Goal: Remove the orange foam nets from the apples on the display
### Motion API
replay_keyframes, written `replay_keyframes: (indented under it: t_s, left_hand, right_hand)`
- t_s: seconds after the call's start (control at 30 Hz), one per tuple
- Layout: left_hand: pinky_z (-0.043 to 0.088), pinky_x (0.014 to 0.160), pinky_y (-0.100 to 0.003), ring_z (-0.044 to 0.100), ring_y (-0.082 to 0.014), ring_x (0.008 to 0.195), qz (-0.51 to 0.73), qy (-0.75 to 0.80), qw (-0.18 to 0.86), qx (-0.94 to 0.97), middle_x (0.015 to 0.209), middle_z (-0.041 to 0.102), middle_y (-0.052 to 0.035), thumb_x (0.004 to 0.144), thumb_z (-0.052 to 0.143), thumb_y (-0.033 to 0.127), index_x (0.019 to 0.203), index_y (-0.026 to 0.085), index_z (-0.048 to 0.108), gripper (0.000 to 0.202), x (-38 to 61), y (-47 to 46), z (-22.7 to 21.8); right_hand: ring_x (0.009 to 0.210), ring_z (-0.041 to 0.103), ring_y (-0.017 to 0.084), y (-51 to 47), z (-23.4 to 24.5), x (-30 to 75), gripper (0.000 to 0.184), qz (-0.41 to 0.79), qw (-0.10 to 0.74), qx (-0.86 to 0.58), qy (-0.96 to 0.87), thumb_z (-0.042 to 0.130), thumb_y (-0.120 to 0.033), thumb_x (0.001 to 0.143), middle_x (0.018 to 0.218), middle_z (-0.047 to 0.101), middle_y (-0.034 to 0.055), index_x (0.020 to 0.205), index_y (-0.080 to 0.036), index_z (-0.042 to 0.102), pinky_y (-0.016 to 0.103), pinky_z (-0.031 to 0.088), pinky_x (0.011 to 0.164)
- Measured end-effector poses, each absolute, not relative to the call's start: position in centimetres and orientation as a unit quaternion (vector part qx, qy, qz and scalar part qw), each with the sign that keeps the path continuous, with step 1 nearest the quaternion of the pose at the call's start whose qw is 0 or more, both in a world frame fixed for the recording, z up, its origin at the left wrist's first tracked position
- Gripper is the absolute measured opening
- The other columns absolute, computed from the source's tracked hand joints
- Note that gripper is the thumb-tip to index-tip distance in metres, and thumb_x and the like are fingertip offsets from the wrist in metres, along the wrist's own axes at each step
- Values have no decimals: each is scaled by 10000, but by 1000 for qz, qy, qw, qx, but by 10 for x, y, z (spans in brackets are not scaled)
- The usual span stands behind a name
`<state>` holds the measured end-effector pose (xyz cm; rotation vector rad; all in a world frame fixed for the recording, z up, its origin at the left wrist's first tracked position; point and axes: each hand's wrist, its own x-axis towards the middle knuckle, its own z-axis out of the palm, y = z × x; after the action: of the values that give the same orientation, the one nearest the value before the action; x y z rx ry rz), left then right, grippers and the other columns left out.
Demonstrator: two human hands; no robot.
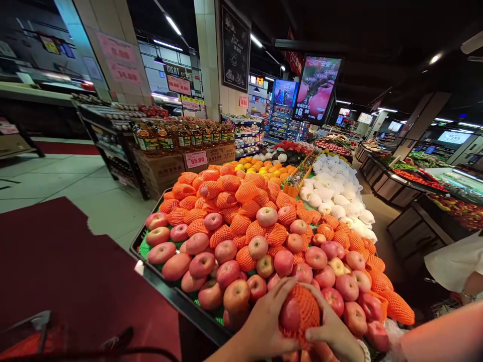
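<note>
An apple point(291, 315) partly covered by an orange foam net point(308, 306) is between my two hands, low in the head view. My left hand point(264, 318) wraps its left side, with fingers over the top and the thumb below. My right hand point(334, 329), with a pale bracelet at the wrist, curls round its right side, the thumb on the net. Under and around them, bare red apples point(227, 274) are heaped at the front of a black-edged display bin point(166, 289). Behind these, apples in orange foam nets point(226, 198) are piled higher.
White-netted fruit point(332, 193) and yellow-orange fruit point(264, 168) lie farther back. Boxes with oil bottles point(162, 168) stand at left. A bare forearm point(441, 329) enters at lower right beside clear plastic. A person in white point(455, 261) stands at the right edge.
</note>
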<state>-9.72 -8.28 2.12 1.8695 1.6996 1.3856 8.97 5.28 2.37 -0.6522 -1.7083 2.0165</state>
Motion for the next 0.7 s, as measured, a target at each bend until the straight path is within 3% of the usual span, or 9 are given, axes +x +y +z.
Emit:
replay_keyframes:
  t_s: [0.1,0.17,0.3,0.4,0.5,0.6,0.7]
  left_hand:
    - [475,1204,-540,572,-364,1383,518,578,165,608,1485,594,-107,602,972,313,1482,306,449,1024,-79,-78,23]
    - [448,1223,-552,566,-352,1386,553,576,160,580,1483,579,-112,596,957,230,1490,306,395,1059,-76,-82,22]
    - [437,1215,-589,463,-393,1480,568,548,113,604,1568,468,-185,692,954,338,1571,297,244,1130,-70,-91,12]
    - [465,1179,-588,375,-444,1527,543,519,49,659,1633,343,-249,753,923,442,1594,256,263,1085,-60,-96,-2]
    - [446,1182,-604,355,-446,1538,540,498,34,678,1669,277,-253,823,878,439,1616,281,263,1017,-47,-100,-18]
    - [357,1220,-669,333,-456,1545,608,504,159,592,1666,297,-236,802,883,512,1620,302,252,1054,-35,-101,-24]
    - [410,1209,-586,451,-408,1476,687,484,347,417,1607,410,-206,788,863,582,1602,261,301,1040,-30,-99,-21]
  right_hand:
    - [1471,502,348,29,22,92,644,766,269,-269,-519,913,-608,635,1485,635,20,1230,-423,753,532,365,1249]
    - [1388,586,341,20,24,92,527,790,278,-290,-464,870,-636,705,1415,686,34,1168,-403,773,544,433,1203]
    - [1240,683,321,9,29,86,436,794,332,-314,-402,940,-543,668,1218,773,42,1017,-330,788,508,543,1100]
    - [1230,685,293,3,27,84,431,776,409,-341,-339,936,-495,691,1180,784,48,1031,-278,787,458,567,1077]
    - [1260,671,295,2,16,90,437,768,421,-359,-322,912,-520,698,1186,784,57,1033,-262,802,458,574,1082]
    - [1285,660,315,5,5,96,416,754,402,-366,-369,867,-580,717,1185,784,63,994,-273,817,474,596,1068]
    - [1251,681,325,13,4,94,424,698,432,-375,-431,811,-603,778,1140,794,58,1068,-294,803,499,623,1025]
